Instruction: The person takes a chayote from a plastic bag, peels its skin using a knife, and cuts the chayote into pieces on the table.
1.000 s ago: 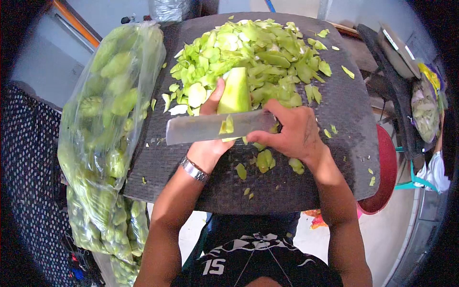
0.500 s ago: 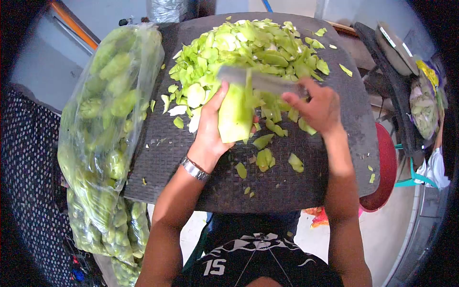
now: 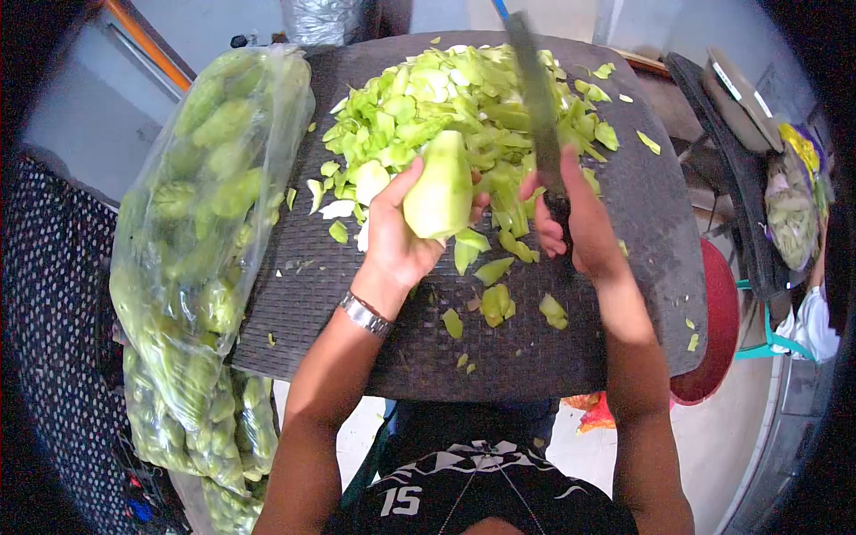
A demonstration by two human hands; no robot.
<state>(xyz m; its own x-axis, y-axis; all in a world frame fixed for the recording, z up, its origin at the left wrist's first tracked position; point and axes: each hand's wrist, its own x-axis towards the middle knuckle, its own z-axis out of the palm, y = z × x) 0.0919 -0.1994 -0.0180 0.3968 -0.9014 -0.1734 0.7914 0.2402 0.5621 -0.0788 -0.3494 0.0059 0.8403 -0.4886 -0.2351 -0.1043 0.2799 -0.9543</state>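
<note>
My left hand [image 3: 399, 230], with a metal watch on its wrist, is closed around a smooth, pale green, pear-shaped vegetable [image 3: 437, 192] that looks like a peeled chayote. It is held over the near side of a heap of green peelings [image 3: 428, 98]. My right hand [image 3: 590, 227] grips the dark handle of a large knife [image 3: 535, 98]. The blade points up and away, slightly blurred, to the right of the vegetable and apart from it. Several loose peelings [image 3: 497, 305] lie on the dark woven-pattern table [image 3: 392, 357] below my hands.
A long clear plastic bag of green vegetables [image 3: 209, 178] lies along the table's left edge, with more filled bags [image 3: 192, 428] beneath it. Right of the table stand a red round container [image 3: 713, 330] and a teal stool [image 3: 769, 337]. A bagged item [image 3: 789, 214] hangs farther right.
The knife has swung from lying across the vegetable to upright on the right, away from it. My left hand has turned the vegetable slightly, showing its rounded end.
</note>
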